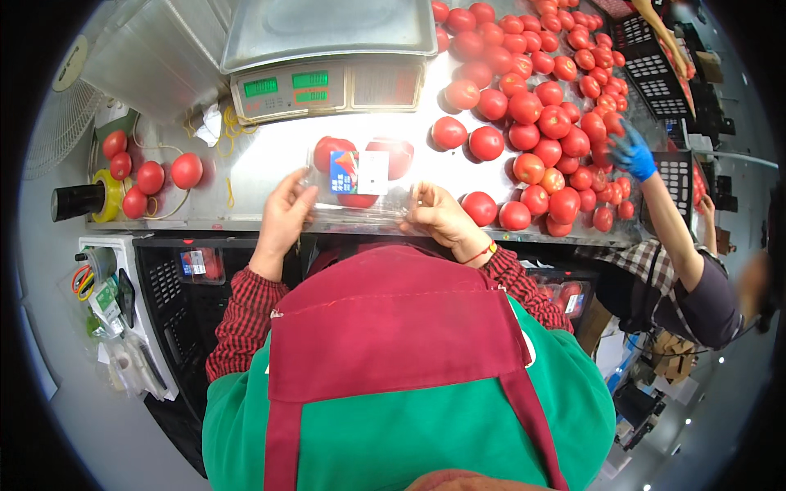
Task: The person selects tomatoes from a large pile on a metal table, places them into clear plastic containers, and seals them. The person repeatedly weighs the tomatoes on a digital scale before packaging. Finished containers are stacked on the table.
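A clear plastic clamshell box [319,212] of tomatoes sits at the front edge of the metal table, with a printed label [359,173] on its lid. Red tomatoes [358,200] show through the plastic. My left hand [287,208] holds the box's left side, thumb near its upper edge. At the right front corner, my right hand [439,215] pinches the clear plastic between thumb and fingers.
A digital scale [328,89] stands behind the box. Many loose tomatoes [525,135] cover the table's right side, where a co-worker's blue-gloved hand [632,150] reaches in. A tape roll [107,195] and several tomatoes lie at left. Black crates [672,181] stand at right.
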{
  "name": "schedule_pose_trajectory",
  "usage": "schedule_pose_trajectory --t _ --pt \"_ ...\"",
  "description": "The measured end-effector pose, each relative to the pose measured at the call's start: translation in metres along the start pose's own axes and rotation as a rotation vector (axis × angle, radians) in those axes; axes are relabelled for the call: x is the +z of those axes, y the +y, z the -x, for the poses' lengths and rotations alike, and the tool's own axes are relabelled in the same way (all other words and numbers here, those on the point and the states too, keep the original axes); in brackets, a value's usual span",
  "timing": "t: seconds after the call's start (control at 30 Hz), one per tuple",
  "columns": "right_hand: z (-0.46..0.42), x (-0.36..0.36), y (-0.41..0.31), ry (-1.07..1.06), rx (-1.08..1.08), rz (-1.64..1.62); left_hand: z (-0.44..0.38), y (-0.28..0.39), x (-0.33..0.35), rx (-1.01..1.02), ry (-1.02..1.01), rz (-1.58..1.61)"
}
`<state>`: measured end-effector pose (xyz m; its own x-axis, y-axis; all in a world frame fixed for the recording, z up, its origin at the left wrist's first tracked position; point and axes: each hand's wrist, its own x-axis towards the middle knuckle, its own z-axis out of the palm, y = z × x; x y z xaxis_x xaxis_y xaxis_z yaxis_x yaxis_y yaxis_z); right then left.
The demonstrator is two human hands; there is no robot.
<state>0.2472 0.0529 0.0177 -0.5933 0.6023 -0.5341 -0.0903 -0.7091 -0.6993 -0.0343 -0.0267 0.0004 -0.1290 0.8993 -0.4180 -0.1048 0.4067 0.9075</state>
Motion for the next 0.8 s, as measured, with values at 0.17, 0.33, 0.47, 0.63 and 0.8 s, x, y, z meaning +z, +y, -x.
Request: schedule_pose_trajectory --t 0.17,0.33,0.47,0.63,0.8 --pt "-0.003 0.042 -0.012 -0.168 -0.220 0.227 -0.007 0.004 0.038 0.091 -0.311 1.032" --pt "-0.016 0.013 -0.013 0.002 -0.475 1.205 -0.018 0.005 0.036 0.121 -0.190 1.103" --pt "-0.032 -0.015 0.017 -0.025 -0.713 1.664 -0.025 0.000 0.015 0.130 -0.367 1.141" --pt "-0.032 0.003 0.005 0.139 -0.718 1.485 -0.032 -0.005 0.022 -0.033 -0.520 1.095" --pt "-0.025 0.028 -0.020 0.184 -0.703 0.886 -0.036 0.020 0.051 -0.270 -0.761 1.084"
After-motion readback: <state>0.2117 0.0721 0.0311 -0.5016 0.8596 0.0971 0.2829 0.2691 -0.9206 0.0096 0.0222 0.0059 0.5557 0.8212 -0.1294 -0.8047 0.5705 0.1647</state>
